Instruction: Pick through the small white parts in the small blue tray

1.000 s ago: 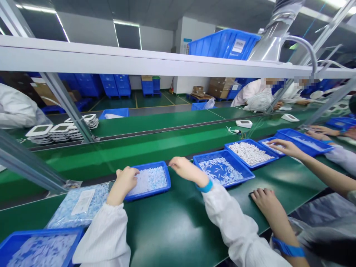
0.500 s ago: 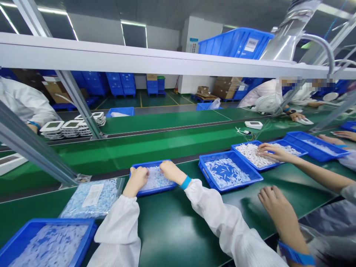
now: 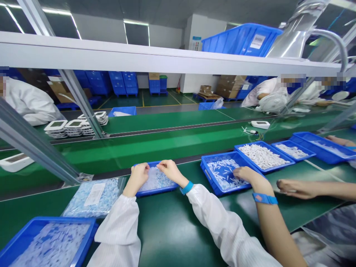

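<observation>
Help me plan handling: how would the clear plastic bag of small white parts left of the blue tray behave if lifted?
The clear plastic bag of small white parts lies flat and creased, so it would probably sag. Its glossy film may be slippery. The loose contents would likely shift.

White ribbed sleeves, blue wristband

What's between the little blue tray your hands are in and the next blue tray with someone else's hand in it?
Only bare green table, as the head view shows, between the small blue tray and the neighbouring tray.
</observation>
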Motion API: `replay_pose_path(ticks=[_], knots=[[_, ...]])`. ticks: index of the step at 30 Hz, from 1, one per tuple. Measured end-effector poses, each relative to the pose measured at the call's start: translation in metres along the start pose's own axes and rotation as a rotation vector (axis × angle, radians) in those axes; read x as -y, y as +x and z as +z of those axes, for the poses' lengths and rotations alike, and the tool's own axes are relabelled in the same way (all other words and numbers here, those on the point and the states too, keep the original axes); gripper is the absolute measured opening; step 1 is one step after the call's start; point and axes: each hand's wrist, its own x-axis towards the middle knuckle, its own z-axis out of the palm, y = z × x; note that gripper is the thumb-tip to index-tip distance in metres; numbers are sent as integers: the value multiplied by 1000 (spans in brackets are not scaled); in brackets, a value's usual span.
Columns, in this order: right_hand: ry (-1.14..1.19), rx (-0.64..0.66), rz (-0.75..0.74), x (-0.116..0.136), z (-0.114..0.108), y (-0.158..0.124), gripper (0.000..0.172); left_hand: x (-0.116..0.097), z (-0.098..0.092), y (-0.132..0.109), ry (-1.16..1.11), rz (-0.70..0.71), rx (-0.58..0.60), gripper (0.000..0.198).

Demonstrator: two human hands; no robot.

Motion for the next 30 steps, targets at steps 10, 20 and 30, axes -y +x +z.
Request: replay_pose_path(ticks=[10,20,30], knots=[[106,1,-55,-13,27,-1,15,4,16,4,-1025,-226,-12,43],[-63,96,-145,-2,21,-5,15,10,16,2,-1059,-140,114,52],[-50,-51,-79,-6,22,-3,17,8,23,6,-853,-3,132,26]])
